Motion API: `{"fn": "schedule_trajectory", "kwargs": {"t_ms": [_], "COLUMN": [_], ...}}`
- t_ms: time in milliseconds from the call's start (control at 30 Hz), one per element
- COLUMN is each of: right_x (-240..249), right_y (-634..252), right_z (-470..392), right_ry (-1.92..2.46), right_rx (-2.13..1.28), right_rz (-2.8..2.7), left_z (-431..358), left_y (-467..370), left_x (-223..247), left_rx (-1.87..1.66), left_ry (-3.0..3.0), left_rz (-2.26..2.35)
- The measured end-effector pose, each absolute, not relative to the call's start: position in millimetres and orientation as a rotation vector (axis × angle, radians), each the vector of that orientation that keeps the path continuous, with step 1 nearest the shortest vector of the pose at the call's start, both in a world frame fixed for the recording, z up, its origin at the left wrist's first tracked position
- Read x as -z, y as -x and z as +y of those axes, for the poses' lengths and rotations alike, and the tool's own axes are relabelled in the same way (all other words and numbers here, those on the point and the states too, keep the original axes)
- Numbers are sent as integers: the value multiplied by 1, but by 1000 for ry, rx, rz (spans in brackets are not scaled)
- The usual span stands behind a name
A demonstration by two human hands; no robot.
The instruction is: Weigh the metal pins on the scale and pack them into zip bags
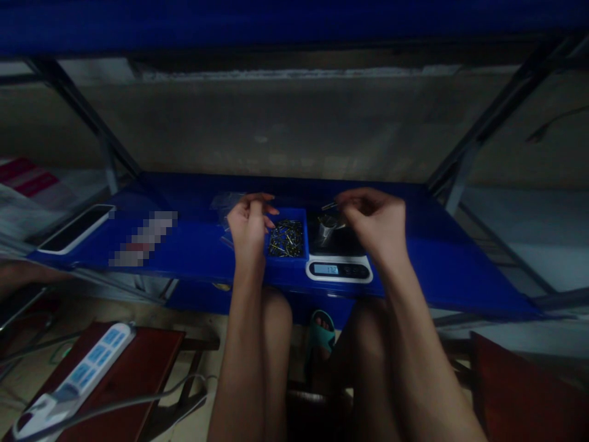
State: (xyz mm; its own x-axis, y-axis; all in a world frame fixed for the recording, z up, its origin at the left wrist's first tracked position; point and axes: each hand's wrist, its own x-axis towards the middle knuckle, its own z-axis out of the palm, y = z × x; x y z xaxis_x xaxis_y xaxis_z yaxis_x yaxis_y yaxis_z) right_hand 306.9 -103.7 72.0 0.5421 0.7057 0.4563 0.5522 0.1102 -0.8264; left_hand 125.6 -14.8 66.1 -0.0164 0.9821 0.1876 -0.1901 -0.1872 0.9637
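One metal pin (328, 207) juts leftward from the pinching right hand (378, 216), near the cup (326, 229).

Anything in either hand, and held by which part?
Right hand: apparently a small metal piece, pinched by one end. Left hand: can't tell whether it holds anything.

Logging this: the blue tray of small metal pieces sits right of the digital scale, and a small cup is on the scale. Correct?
One thing is off: in the head view, the blue tray of small metal pieces sits left of the digital scale, not right. The small cup is indeed on the scale.
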Motion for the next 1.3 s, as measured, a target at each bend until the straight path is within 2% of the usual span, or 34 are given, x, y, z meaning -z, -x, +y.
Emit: {"fn": "schedule_trajectory", "kwargs": {"t_ms": [267,567,1300], "right_x": [-76,-71,-51], "right_y": [-261,-310,-320], "right_z": [-93,-105,-100], "right_ry": [1522,1754,1791], "right_rx": [-275,72,63], "right_rz": [-1531,-1044,-1388], "left_z": [-13,-14,-15], "left_y": [-127,-126,-127], "left_x": [-62,-65,-67], "left_rx": [-1433,-1434,-1419], "left_ry": [-1224,-1214,-1204], "left_rz": [982,973,991]}}
